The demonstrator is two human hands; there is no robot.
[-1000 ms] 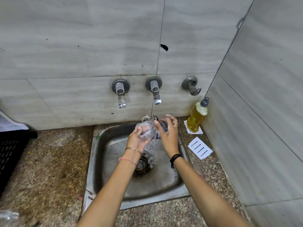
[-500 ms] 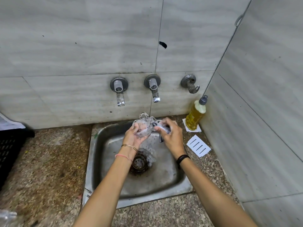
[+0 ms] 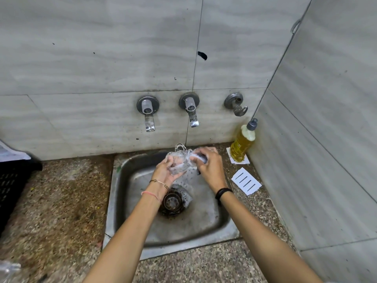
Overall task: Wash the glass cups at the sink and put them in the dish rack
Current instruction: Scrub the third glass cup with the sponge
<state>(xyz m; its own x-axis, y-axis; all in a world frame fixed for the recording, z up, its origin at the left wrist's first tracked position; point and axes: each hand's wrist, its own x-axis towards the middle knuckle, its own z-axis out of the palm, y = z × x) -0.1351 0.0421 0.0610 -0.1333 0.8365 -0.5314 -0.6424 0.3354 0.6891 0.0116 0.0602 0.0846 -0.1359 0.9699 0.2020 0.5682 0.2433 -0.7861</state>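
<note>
arms: 2 bare forearms come up from the bottom edge, one from bottom-middle, one from bottom right. Both reach over the sink [image 3: 214, 223].
counter [image 3: 57, 201]: brown speckled stone, fills bottom & left of frame, all round the sink.
clear thing [image 3: 8, 270]: bottom left corner, shiny, cut off by the edge. Can't tell what it is.
sink: grey metal, square, middle of frame, wet inside.
drain [image 3: 172, 201]: dark round hole w/ a rusty ring, mid sink, just below the left wrist.
wrists: left has a thin gold bangle & a pink string. Right has a black band.
left hand [image 3: 164, 170]: over the back half of the sink, fingers & thumb wrapped round the glass cup [image 3: 179, 162] from the left.
glass cup: clear, bumpy, blurry, up in the air btw both hands, above the back of the sink.
right hand [image 3: 210, 168]: just right of the cup, fingers curled round a scrub pad [image 3: 201, 157], pad touching the cup.
scrub pad: dark & pale, blurry, mostly hidden by fingers.
lined card [image 3: 246, 181]: white w/ 4 black lines, flat on the counter right of the sink.
black crate [image 3: 12, 180]: left edge of frame, on the counter, has holes, something white on top.
soap bottle [image 3: 242, 146]: yellow liquid, grey cap, stands on a white card in the back right corner, near the right hand, not touching.
left tap [image 3: 148, 111] & right tap [image 3: 190, 109]: metal, side by side on the grey tile wall. The cup sits below the right tap.
hook [image 3: 236, 104]: metal, on the wall right of the taps.
</note>
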